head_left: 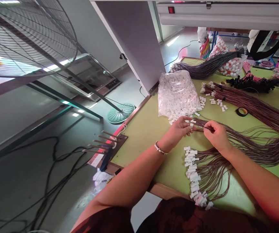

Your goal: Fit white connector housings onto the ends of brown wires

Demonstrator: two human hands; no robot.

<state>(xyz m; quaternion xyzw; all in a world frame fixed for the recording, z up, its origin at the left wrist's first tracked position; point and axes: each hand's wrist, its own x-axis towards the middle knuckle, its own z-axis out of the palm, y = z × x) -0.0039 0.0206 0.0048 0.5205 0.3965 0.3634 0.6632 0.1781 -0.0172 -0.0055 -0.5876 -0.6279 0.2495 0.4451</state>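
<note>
My left hand (pixel 179 131) pinches a small white connector (pixel 191 124) between thumb and fingers, just in front of a clear bag of white connectors (pixel 177 94). To its right, my right hand (pixel 215 134) is closed on thin dark wires, their ends pointing toward the connector. Whether the wires sit inside the connector is too small to tell. A loose bundle of brown wires (pixel 253 145) runs from beside my right hand to the right. Nearer my body, a row of white connectors (pixel 192 174) is fitted on wire ends.
Black tape (pixel 241 112), loose connectors and a tied wire bundle (pixel 248 102) lie on the green table (pixel 139 136). Behind are grey wires (pixel 202 66) and a bag of red-and-white parts (pixel 231 66). Pegs (pixel 101 142) stand at the left edge. A person's arm shows far right.
</note>
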